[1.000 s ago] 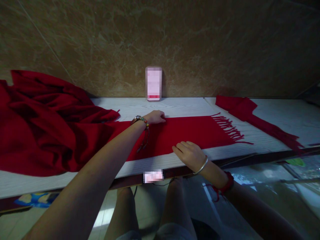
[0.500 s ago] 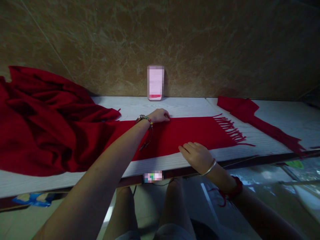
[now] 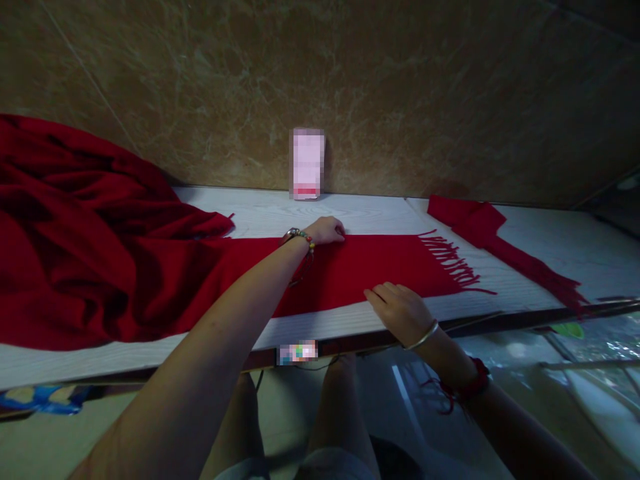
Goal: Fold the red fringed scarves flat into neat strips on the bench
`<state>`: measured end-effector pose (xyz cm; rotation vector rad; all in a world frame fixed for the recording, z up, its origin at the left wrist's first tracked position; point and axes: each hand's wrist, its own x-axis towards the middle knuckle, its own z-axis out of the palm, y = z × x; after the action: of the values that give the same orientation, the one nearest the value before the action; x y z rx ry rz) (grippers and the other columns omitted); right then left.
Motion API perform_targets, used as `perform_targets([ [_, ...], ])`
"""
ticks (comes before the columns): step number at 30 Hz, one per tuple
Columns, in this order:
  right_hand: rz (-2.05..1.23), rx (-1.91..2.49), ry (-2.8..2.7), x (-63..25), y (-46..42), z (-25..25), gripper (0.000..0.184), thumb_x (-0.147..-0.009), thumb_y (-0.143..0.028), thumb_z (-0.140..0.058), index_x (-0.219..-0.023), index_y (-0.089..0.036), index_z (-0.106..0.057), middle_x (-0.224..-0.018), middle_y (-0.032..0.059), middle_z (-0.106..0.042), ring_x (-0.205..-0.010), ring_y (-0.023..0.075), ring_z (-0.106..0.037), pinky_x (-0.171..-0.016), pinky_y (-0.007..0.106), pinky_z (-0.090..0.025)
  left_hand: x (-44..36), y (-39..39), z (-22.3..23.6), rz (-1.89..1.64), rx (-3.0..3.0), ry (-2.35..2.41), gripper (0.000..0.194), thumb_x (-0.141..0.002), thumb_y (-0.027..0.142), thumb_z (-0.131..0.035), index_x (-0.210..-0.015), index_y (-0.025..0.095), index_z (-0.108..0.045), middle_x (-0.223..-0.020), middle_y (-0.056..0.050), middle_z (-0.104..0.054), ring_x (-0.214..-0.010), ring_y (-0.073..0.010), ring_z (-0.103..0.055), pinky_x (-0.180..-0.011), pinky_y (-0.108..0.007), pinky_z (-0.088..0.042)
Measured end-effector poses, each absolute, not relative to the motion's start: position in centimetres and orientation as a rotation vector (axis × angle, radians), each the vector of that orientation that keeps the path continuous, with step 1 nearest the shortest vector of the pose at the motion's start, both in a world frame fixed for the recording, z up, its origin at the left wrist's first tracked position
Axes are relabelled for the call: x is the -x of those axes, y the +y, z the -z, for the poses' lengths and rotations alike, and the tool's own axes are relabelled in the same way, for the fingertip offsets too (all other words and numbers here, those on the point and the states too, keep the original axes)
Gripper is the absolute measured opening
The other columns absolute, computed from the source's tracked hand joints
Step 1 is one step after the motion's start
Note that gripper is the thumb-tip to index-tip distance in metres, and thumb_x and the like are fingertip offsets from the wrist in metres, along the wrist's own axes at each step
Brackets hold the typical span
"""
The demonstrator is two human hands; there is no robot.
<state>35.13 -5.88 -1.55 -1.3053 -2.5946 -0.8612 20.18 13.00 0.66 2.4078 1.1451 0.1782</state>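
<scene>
A red fringed scarf [image 3: 380,257] lies flat across the white wood-grain table [image 3: 370,213], its tassels [image 3: 453,260] spread at the right end. At its far edge, my left hand [image 3: 327,231] is closed with curled fingers on the cloth. Along the near edge, my right hand [image 3: 401,313] has its fingers together and closed on the scarf's border; the thumb's grip is partly hidden. Toward the left the scarf runs into a large rumpled heap of red cloth [image 3: 90,247].
A folded red piece with a fringed tail [image 3: 500,237] lies at the right. A pixelated pink phone-shaped item [image 3: 307,163] leans on the brown marbled wall [image 3: 210,87]. Another blurred screen [image 3: 297,352] is at the table's front edge. A blue packet [image 3: 50,400] shows below left.
Both hands have slid slightly right along the scarf's edges, toward the tassels. The view has shifted a little, and the scarf still lies flat.
</scene>
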Motion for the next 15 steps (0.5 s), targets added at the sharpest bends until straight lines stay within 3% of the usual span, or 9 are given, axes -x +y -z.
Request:
perform_targets([
  [15, 0.87, 1.171, -2.502, -33.2, -5.6, 2.0, 0.022, -0.086, -0.008, -0.049, -0.074, -0.016, -0.065, -0.064, 0.0035, -0.061, -0.061, 0.0149, -0.05, -0.057, 0.028, -0.033, -18.8, 13.5, -0.6, -0.236, -2.315, 1.199, 0.029, -0.075, 0.019, -0.059, -0.102, 0.011, -0.066, -0.1, -0.009, -0.07, -0.089, -0.0177, -0.062, -0.082, -0.028, -0.045],
])
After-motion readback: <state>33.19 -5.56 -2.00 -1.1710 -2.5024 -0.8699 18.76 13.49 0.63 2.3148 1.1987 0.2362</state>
